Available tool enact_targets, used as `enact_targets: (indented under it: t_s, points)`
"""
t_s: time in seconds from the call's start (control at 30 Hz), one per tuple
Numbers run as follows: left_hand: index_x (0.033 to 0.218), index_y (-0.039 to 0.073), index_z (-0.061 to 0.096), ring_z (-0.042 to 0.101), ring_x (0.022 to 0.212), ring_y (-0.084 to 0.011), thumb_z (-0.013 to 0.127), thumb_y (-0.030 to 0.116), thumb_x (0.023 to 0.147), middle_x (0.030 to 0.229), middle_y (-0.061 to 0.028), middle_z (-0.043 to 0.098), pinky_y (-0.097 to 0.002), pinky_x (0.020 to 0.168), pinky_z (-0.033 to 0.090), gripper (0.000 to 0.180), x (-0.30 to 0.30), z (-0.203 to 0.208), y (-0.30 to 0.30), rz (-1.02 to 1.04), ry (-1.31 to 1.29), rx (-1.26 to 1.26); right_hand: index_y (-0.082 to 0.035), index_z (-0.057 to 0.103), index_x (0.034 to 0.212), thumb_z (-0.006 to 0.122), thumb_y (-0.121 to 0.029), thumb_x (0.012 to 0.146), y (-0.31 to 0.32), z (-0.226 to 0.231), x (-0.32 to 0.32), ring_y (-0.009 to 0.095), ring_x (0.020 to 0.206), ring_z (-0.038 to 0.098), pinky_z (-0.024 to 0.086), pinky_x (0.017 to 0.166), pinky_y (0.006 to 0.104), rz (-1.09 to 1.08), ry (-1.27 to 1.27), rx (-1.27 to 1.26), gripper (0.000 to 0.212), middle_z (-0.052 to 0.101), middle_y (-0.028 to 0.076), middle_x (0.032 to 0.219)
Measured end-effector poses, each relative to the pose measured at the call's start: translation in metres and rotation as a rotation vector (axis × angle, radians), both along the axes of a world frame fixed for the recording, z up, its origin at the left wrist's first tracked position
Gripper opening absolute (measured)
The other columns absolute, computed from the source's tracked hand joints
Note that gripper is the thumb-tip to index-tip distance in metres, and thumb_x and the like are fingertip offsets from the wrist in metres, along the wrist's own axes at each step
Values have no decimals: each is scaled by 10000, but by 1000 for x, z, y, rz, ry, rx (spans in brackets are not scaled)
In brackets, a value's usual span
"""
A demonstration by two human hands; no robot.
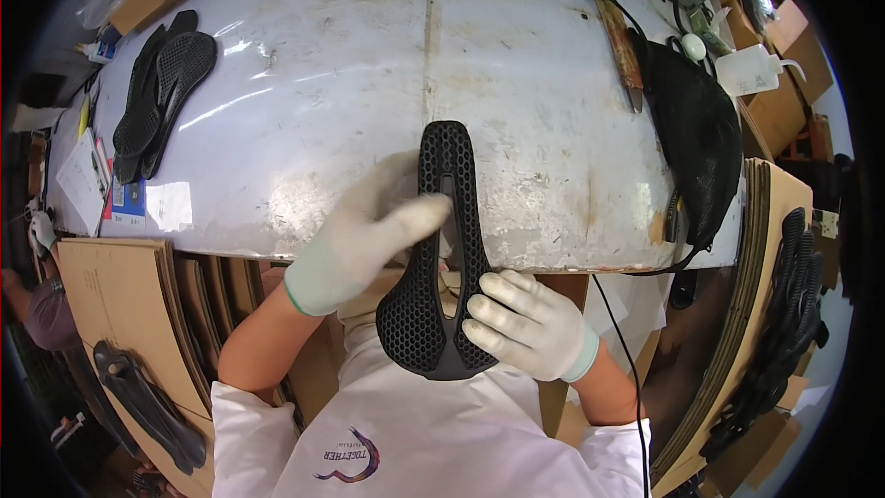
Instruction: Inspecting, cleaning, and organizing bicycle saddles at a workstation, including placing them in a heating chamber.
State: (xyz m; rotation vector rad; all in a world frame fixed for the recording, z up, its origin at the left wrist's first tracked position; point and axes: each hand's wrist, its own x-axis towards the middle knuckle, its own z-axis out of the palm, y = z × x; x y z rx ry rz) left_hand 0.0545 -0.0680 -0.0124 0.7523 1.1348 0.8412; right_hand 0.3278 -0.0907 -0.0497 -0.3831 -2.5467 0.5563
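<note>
A black bicycle saddle (415, 314) with a honeycomb-patterned top and a long central slot is held up in front of my chest, its narrow nose pointing away over the worktable's near edge. My left hand (369, 226), in a white glove with a green cuff, grips the nose part from the left, the thumb lying across the top by the slot. On the saddle's wide right side, my right hand (530, 325), gloved the same way, is closed round the edge with its fingers on the upper face. What the fingers underneath do is hidden.
Several black saddles (184, 65) lie at the table's far left. A black bag (696, 143), a worn wooden strip (619, 46) and a white squeeze bottle (749, 70) are at the right. Cardboard boxes (138, 304) flank me; one saddle (152, 406) rests on the left one. A co-worker's arm (51, 314) shows far left.
</note>
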Motion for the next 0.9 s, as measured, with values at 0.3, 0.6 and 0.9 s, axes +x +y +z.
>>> enact_targets:
  t_s: [0.3, 0.6, 0.9]
  points:
    - [1319, -82, 607, 697, 873, -121, 733, 245, 951, 983, -99, 712, -301, 774, 562, 508, 4, -3, -37, 40, 368, 98, -74, 729, 1212, 660, -139, 892, -21, 9, 1, 316, 1252, 647, 541, 1053, 447, 39, -15, 0, 333, 673, 102, 1280]
    - [1252, -74, 626, 723, 821, -151, 697, 251, 977, 874, -86, 694, -320, 721, 582, 431, -3, 3, -54, 36, 273, 72, -88, 757, 1157, 663, -139, 893, -35, 17, 2, 299, 1224, 655, 561, 1018, 425, 122, 40, -43, 284, 696, 86, 1230]
    - [1392, 0, 601, 720, 694, -166, 807, 289, 908, 766, -113, 711, -323, 682, 564, 600, 5, 33, -74, -168, 337, 109, -33, 668, 1349, 664, -696, 922, -57, -31, 15, 380, 1185, 709, 549, 1024, 520, -25, 597, -486, 788, 729, 195, 1228]
